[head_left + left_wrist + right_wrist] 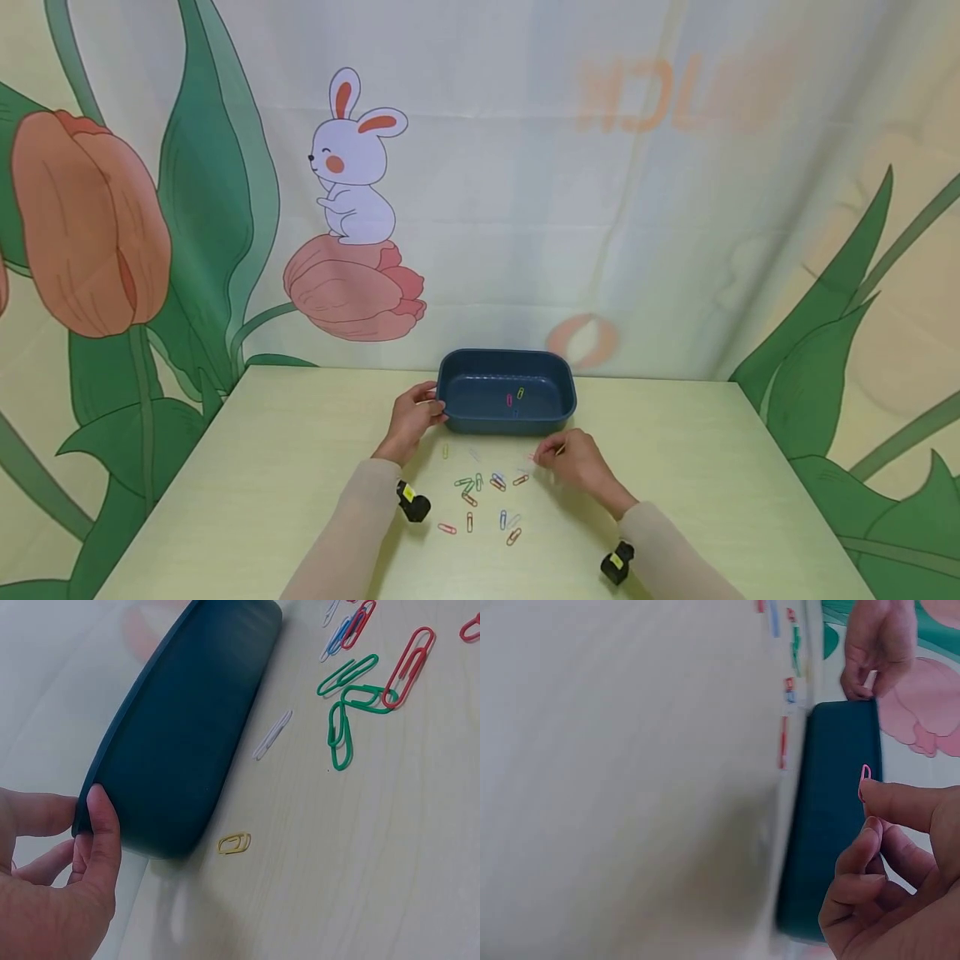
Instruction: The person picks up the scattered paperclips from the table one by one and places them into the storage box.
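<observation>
Fingertips point(873, 795) of the right hand point(576, 461) pinch a pink paperclip point(861, 781); left hand point(411, 418) grips the bin point(176, 750)

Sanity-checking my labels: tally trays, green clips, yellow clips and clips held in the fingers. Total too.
Tray: 1
Green clips, on the table: 3
Yellow clips: 2 (one on the table, one in the tray)
Pink clip in the right fingers: 1
Total: 7
</observation>
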A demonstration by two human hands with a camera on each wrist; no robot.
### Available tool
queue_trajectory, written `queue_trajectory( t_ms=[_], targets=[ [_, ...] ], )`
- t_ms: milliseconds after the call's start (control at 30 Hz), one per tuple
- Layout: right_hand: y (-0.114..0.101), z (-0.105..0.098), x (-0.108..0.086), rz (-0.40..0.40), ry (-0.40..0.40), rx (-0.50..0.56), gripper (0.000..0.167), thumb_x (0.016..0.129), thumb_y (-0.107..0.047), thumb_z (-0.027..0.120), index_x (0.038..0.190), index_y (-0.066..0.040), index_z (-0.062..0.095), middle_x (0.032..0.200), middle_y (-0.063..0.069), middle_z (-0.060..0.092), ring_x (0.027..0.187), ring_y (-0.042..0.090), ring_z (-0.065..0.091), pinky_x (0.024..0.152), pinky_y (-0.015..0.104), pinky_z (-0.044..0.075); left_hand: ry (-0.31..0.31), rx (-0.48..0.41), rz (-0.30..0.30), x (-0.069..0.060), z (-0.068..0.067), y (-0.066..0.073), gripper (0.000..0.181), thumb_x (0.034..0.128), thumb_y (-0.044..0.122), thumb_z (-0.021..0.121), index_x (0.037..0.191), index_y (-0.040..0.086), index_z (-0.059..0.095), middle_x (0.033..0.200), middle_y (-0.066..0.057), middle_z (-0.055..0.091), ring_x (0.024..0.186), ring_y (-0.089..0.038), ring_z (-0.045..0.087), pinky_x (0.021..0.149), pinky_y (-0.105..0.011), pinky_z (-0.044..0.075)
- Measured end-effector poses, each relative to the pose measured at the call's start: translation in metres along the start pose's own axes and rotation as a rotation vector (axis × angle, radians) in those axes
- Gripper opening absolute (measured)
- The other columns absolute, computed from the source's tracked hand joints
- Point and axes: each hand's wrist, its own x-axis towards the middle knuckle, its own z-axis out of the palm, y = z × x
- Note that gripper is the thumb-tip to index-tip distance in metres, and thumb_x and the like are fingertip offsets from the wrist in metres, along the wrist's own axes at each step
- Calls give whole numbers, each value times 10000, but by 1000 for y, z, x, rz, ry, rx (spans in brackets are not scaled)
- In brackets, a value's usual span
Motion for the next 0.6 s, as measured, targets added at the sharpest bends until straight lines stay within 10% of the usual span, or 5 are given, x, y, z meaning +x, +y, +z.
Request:
queue_trajectory(
  t_ms=[600],
  targets=[
    [-33,-35,15,-58,39,26,89,856,-135,747,775,-172,741,723,-35,662,662,130,543,610,268,453,-3,6,-3,-1,0,1,520,929,-10,579,1436,39,475,1213,-195,511,932,-292,651,824,-320,583]
  ],
)
